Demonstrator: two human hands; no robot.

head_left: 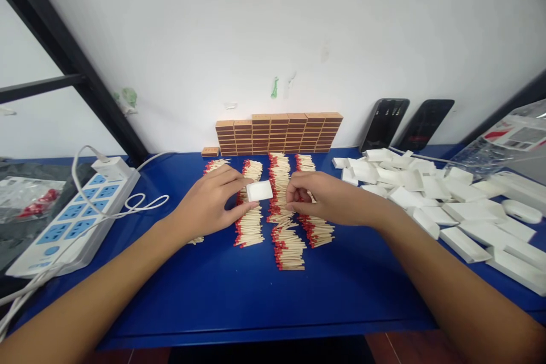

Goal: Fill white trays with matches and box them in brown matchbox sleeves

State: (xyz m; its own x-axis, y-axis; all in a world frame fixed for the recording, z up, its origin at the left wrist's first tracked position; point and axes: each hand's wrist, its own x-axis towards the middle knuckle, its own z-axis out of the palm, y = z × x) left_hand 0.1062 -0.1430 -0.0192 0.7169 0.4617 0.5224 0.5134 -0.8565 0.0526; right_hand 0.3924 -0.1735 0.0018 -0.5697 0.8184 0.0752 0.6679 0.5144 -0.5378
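My left hand (211,202) pinches a small white matchbox tray (259,190) between thumb and fingers, over rows of red-tipped matches (286,244) laid out on the blue table (239,296). My right hand (318,196) hovers just right of the tray, its fingers curled and pinched over the matches; what they hold, if anything, is hidden. A wall of stacked brown matchbox sleeves (277,132) stands against the white wall behind the matches.
A heap of white matchbox trays (443,205) covers the table's right side. A white and blue power strip (70,219) with cables lies at the left. Two dark phones (403,122) lean on the wall at the back right.
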